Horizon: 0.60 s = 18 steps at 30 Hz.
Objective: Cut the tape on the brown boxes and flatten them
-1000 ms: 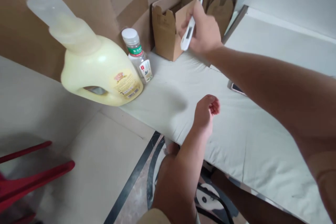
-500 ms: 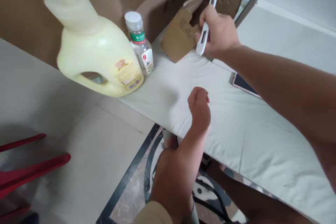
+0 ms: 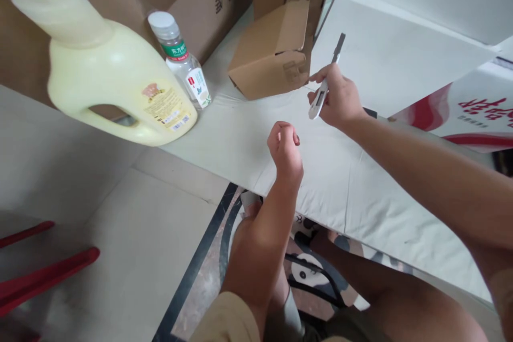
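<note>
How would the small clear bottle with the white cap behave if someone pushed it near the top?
The small clear bottle is tall and narrow, so it would probably tip. It looks like thin plastic, likely light, and being round it may roll.

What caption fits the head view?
Right hand holds a white utility knife beside a brown cardboard box; left hand fisted.

Open white sheet (image 3: 360, 181) runs bare along the near edge, from the closed left hand (image 3: 285, 149) off to the right. At the far left corner the yellow jug (image 3: 116, 83) and the small bottle (image 3: 182, 67) stand touching. Brown carton (image 3: 272, 53) blocks the far edge, a clear lane between it and the bottle. Right hand (image 3: 339, 101) with its cutter (image 3: 324, 85) sits just right of the carton.
</note>
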Each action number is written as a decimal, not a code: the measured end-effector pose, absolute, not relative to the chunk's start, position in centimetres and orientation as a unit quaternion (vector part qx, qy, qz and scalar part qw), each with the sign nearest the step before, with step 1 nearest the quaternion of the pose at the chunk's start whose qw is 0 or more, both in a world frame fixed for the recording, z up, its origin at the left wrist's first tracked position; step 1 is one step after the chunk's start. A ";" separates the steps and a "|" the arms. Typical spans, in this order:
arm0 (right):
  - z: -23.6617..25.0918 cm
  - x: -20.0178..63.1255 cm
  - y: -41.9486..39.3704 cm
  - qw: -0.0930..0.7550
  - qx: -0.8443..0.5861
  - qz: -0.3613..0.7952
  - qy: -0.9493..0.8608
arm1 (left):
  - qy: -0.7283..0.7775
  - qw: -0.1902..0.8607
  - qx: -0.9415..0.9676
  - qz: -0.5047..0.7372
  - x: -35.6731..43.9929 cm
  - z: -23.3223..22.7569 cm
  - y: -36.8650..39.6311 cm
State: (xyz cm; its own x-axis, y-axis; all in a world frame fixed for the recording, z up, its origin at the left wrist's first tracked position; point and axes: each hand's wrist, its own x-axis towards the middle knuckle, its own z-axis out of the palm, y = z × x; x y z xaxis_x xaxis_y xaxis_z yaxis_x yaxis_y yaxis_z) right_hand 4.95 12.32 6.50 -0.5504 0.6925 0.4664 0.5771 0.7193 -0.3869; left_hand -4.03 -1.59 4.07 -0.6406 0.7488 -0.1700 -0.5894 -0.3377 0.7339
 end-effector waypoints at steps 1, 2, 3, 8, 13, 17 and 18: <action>6.4 4.4 12.8 0.310 -0.363 0.097 -0.873 | 0.404 0.412 0.096 0.811 -4.1 4.1 -1.5; 6.2 3.8 13.4 0.312 -0.364 0.101 -0.872 | 0.406 0.411 0.093 0.811 -4.2 4.1 -1.4; 5.9 3.2 13.9 0.312 -0.367 0.107 -0.870 | 0.408 0.411 0.090 0.811 -4.3 4.1 -1.3; 4.0 1.2 16.0 0.318 -0.400 0.130 -0.850 | 0.402 0.410 0.101 0.813 -4.9 3.7 -0.8; 5.1 0.7 14.8 0.330 -0.379 0.116 -0.857 | 0.439 0.394 0.112 0.800 -5.4 3.3 -0.7; 8.9 2.0 11.1 0.270 -0.395 0.053 -0.876 | 0.517 0.185 0.103 0.829 -6.2 2.9 -1.2; 9.8 2.8 10.0 0.264 -0.394 0.034 -0.880 | 0.533 0.135 0.108 0.828 -6.5 2.8 -1.4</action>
